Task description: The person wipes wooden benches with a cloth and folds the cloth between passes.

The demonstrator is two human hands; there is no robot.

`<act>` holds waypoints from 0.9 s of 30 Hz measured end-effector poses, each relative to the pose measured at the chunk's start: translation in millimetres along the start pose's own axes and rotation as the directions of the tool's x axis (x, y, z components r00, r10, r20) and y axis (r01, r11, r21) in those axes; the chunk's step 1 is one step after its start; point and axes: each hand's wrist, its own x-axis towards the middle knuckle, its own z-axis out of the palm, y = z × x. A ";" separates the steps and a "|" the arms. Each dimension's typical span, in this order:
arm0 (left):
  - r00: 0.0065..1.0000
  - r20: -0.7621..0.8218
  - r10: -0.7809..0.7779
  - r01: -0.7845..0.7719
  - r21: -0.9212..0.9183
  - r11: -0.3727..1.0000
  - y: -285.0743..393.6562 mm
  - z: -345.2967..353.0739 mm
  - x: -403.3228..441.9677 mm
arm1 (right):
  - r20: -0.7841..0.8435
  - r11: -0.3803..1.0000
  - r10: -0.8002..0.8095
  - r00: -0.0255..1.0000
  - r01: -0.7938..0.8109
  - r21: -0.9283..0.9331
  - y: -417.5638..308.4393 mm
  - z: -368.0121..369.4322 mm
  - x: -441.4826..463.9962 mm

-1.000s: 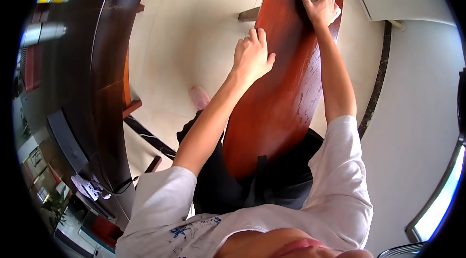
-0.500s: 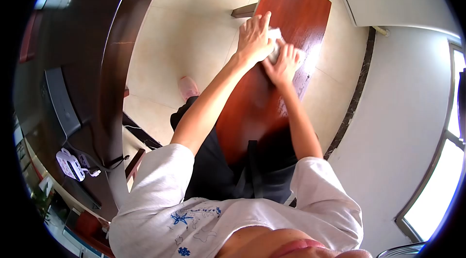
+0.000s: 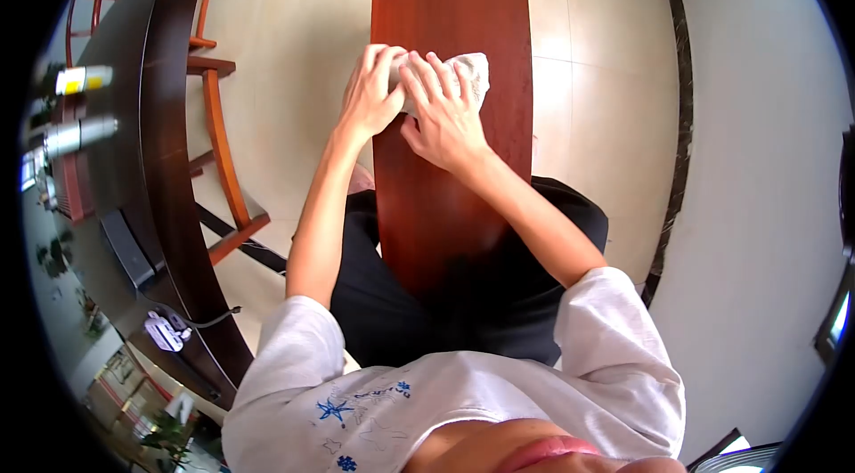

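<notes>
A crumpled white cloth (image 3: 478,74) with faint markings lies on the glossy red-brown wooden bench (image 3: 454,1). My right hand (image 3: 443,119) presses it down from above, fingers bent over it. At the bench's left edge, my left hand (image 3: 368,97) grips the cloth's other end, its fingers curled and its thumb toward the right hand. Part of the cloth is hidden under both hands. The near part of the bench runs between my legs.
To the left stands a dark table (image 3: 165,117) with a white plug-like device (image 3: 166,331) and a cable on it. A wooden chair (image 3: 223,161) is beside that table. A white wall (image 3: 748,170) rises on the right, above pale floor tiles (image 3: 614,134).
Both hands and the cloth have shifted to the bench's left edge, the right hand now lying across the cloth. The view has turned, so the bench appears straighter and more chair shows.
</notes>
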 end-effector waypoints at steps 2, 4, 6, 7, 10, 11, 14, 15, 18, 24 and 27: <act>0.985 0.008 -0.173 0.173 -0.002 0.985 0.5 0.7 -4.7 | -0.058 1.000 -0.008 0.998 0.007 -0.006 25.8 -18.6 -3.5; 0.932 0.013 -0.362 0.361 0.055 0.931 8.2 1.8 -10.2 | -0.100 0.992 0.126 0.987 -0.125 0.011 66.4 -18.5 -2.0; 0.961 0.116 -0.251 0.236 0.125 0.964 18.1 -7.5 -7.0 | -0.114 0.979 0.205 0.972 -0.202 0.043 92.2 -16.1 4.4; 0.969 0.175 -0.175 0.157 0.113 0.981 20.7 -13.6 0.1 | -0.039 0.988 0.152 0.988 -0.151 0.029 97.4 -12.0 4.0; 0.990 0.128 0.052 -0.072 0.157 0.985 24.6 -21.5 2.3 | 0.082 0.996 0.019 0.996 -0.026 0.085 110.3 -10.3 13.6; 0.989 0.037 0.143 -0.148 0.187 0.971 24.3 -20.1 0.5 | 0.151 0.991 0.034 0.988 -0.053 0.124 110.8 -21.6 18.4; 0.981 -0.113 0.155 -0.127 0.222 0.967 16.6 -17.9 3.5 | 0.278 0.964 0.061 0.959 -0.129 0.231 106.4 -46.8 21.1; 0.997 -0.061 -0.046 0.053 0.123 0.991 18.9 -21.6 3.8 | 0.244 0.957 0.048 0.969 -0.115 0.267 108.3 -40.4 20.0; 0.985 -0.153 -0.074 0.066 -0.059 0.996 13.3 -17.5 3.9 | 0.331 0.853 0.077 0.941 -0.234 0.467 116.9 -32.7 30.0; 0.760 -0.616 0.205 -0.349 -0.121 0.929 23.7 -15.2 7.2 | -0.005 0.752 0.103 0.995 -0.075 0.655 90.7 -67.9 33.1; 0.664 -0.431 0.611 -0.547 0.278 0.790 28.3 -26.8 10.0 | -0.231 0.892 -0.049 0.972 0.147 0.428 92.0 -64.5 26.1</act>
